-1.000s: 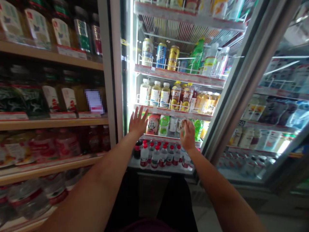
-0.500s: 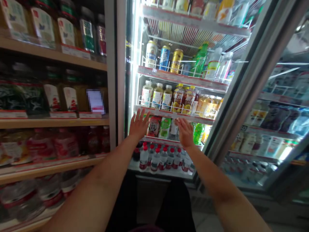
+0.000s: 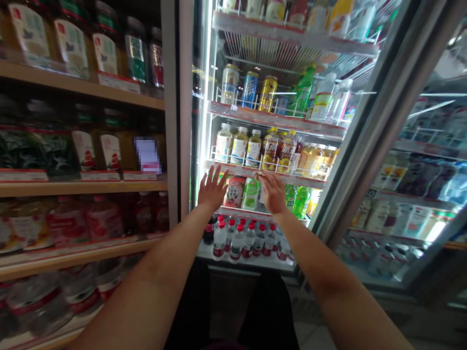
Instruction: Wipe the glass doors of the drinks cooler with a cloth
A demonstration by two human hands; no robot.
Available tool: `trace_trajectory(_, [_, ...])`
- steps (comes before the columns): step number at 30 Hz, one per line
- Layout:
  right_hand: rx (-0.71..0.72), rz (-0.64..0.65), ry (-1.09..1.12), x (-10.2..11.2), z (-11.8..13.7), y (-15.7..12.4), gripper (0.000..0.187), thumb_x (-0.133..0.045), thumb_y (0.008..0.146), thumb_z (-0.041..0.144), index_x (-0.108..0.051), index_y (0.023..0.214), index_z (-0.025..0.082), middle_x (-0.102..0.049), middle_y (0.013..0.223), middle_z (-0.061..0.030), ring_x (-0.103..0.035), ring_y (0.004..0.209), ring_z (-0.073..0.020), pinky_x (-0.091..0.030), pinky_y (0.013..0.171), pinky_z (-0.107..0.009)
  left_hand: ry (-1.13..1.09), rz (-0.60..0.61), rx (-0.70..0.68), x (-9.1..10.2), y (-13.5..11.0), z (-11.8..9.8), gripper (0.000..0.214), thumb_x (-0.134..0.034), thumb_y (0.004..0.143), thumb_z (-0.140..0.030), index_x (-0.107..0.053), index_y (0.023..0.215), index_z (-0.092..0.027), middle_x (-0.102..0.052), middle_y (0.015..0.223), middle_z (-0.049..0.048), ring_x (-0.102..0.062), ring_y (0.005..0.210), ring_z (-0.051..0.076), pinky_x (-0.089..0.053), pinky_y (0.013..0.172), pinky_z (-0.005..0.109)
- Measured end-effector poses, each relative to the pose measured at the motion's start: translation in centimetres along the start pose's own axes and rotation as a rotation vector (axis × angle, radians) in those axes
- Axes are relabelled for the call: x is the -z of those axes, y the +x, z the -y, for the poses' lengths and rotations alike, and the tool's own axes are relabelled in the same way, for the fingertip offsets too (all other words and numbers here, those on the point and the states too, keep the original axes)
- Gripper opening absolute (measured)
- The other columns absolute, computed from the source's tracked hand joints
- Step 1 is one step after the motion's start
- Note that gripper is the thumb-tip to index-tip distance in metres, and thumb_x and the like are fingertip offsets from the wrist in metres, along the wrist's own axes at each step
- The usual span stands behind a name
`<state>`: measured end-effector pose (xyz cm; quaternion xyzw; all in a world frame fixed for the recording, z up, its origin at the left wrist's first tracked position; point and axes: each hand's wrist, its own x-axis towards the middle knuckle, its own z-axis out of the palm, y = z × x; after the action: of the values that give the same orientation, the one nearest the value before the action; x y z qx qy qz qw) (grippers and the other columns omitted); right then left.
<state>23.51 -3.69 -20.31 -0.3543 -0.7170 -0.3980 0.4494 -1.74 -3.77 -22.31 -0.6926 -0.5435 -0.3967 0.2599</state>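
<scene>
Both my arms reach into an open drinks fridge. My left hand (image 3: 212, 187) is held up with its fingers spread, just left of a red-labelled bottle (image 3: 234, 191) on the second shelf from the bottom. My right hand (image 3: 273, 192) has its fingers stretched out over the bottles on that same shelf, beside a green-labelled bottle (image 3: 251, 193); it holds nothing that I can see. The shelf edge (image 3: 292, 179) above runs just over both hands.
The fridge's glass door (image 3: 401, 146) stands open to the right. Red-capped water bottles (image 3: 241, 238) fill the bottom shelf, juice bottles (image 3: 239, 145) and cans (image 3: 250, 90) the shelves above. A wooden shelf unit (image 3: 83, 187) with bottles and packets stands on the left.
My right hand was curled round a bottle a second ago; now its fingers are stretched out and it has moved a little left and up. My left hand has hardly moved.
</scene>
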Motion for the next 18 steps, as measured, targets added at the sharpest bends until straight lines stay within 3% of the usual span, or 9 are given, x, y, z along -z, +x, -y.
trace_trajectory(3, [0.281, 0.231, 0.024, -0.4, 1.8, -2.1, 0.044, -0.048, 0.1, 0.016, -0.057, 0.142, 0.026, -0.059, 0.146, -0.0017, -0.051, 0.134, -0.0215, -0.039, 0.11, -0.037, 0.017, 0.006, -0.003, 0.2, 0.0, 0.1, 0.056, -0.045, 0.102, -0.03, -0.035, 0.158, -0.027, -0.016, 0.167, 0.0045, -0.006, 0.156, 0.026, -0.017, 0.125, 0.051])
trace_trajectory(5, [0.382, 0.297, 0.029, -0.4, 2.0, -2.1, 0.047, -0.048, 0.099, 0.014, -0.055, 0.144, 0.027, -0.058, 0.148, -0.0006, -0.049, 0.137, -0.0207, -0.038, 0.11, -0.036, 0.033, 0.019, -0.016, 0.3, 0.0, 0.2, 0.056, -0.045, 0.102, -0.029, -0.035, 0.157, -0.027, -0.016, 0.167, 0.0047, -0.007, 0.156, 0.026, -0.017, 0.125, 0.051])
trace_trajectory(7, [0.335, 0.251, 0.014, -0.2, 1.3, -0.5, 0.048, -0.046, 0.1, 0.013, -0.054, 0.144, 0.027, -0.057, 0.148, 0.0, -0.048, 0.139, -0.0217, -0.035, 0.111, -0.037, 0.045, 0.023, -0.022, 0.4, -0.1, 0.4, 0.056, -0.044, 0.102, -0.03, -0.035, 0.157, -0.027, -0.016, 0.167, 0.0047, -0.008, 0.156, 0.026, -0.018, 0.124, 0.051])
trace_trajectory(11, [0.022, 0.081, -0.014, 0.6, -0.5, 4.1, 0.045, -0.045, 0.102, 0.018, -0.053, 0.146, 0.025, -0.055, 0.15, -0.0025, -0.046, 0.138, -0.0253, -0.033, 0.113, -0.041, 0.046, 0.015, -0.027, 0.3, -0.1, 0.4, 0.055, -0.043, 0.103, -0.029, -0.036, 0.157, -0.026, -0.016, 0.167, 0.0055, -0.008, 0.156, 0.027, -0.017, 0.125, 0.051])
trace_trajectory(14, [-0.062, 0.101, -0.012, 0.6, -0.2, 4.8, 0.046, -0.046, 0.101, 0.017, -0.053, 0.146, 0.024, -0.055, 0.15, -0.0048, -0.046, 0.136, -0.0272, -0.035, 0.112, -0.044, 0.035, 0.017, -0.021, 0.4, -0.1, 0.2, 0.055, -0.044, 0.103, -0.029, -0.036, 0.157, -0.026, -0.016, 0.167, 0.0058, -0.008, 0.156, 0.027, -0.017, 0.124, 0.051])
trace_trajectory(18, [0.305, 0.313, 0.041, 0.3, 1.7, 2.5, 0.048, -0.05, 0.099, 0.015, -0.053, 0.145, 0.025, -0.059, 0.146, -0.0044, -0.049, 0.134, -0.025, -0.038, 0.11, -0.041, 0.028, 0.011, -0.028, 0.6, -0.2, 0.2, 0.055, -0.043, 0.103, -0.029, -0.035, 0.158, -0.026, -0.015, 0.167, 0.0055, -0.008, 0.156, 0.026, -0.018, 0.124, 0.051])
